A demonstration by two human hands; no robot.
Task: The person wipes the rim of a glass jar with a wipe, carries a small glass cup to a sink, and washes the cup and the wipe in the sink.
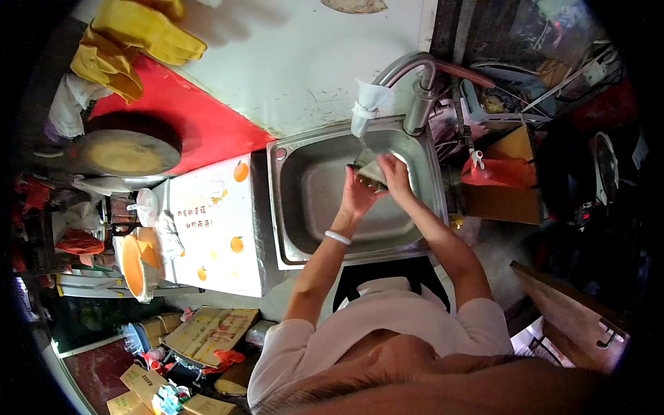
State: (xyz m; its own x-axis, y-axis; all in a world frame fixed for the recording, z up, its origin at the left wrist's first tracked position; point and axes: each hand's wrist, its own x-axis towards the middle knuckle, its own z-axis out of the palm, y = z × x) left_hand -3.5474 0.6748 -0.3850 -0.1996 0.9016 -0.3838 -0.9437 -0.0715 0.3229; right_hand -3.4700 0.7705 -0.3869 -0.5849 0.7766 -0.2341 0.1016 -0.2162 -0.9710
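Observation:
Over the steel sink, both hands are at a small pale piece with a dark, mottled edge; its kind is not clear. My left hand, with a pale bangle on the wrist, holds it from the left and below. The fingers of my right hand are closed against its right side. Just above is the curved faucet, its mouth wrapped in white cloth or plastic. What looks like a thin stream of water falls from it towards the piece.
Left of the sink stands a white cover with orange prints. Further left are a round wooden board and an orange bucket. Yellow gloves hang at the upper left. A cardboard box is on the right.

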